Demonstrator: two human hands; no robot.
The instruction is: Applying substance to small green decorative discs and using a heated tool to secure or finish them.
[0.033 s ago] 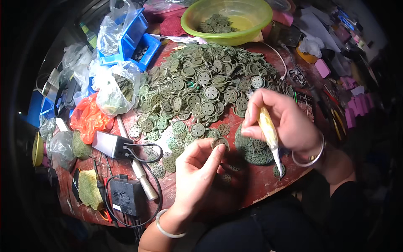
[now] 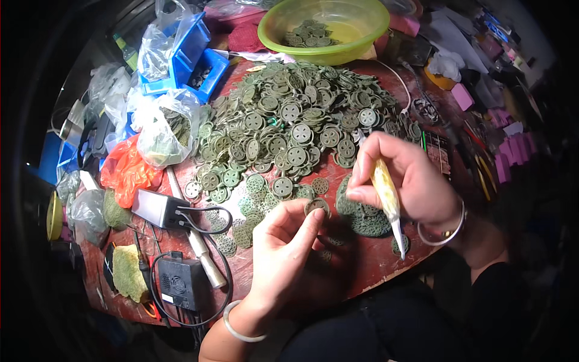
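Between the thumb and forefinger of my left hand [image 2: 280,244] is a small round green-grey disc [image 2: 316,207], held by its edge. My right hand [image 2: 404,175] is closed around a pen-like tool [image 2: 386,190] with a yellowish wrapped grip and a pale tapered tip pointing down. Close to that tip lies a small openwork disc [image 2: 399,244] near the table's edge. Beneath and beside the right hand is a dark green rounded pad [image 2: 365,217], partly hidden. Several flat openwork discs [image 2: 255,183] lie beyond my left hand.
A large heap of green-grey round pieces [image 2: 289,114] covers the middle of the red table [image 2: 235,268]. Behind it stands a yellow-green basin [image 2: 362,51]. At left are blue bins [image 2: 211,72], plastic bags [image 2: 166,130], a cabled black box [image 2: 181,282] and a sponge [image 2: 128,271].
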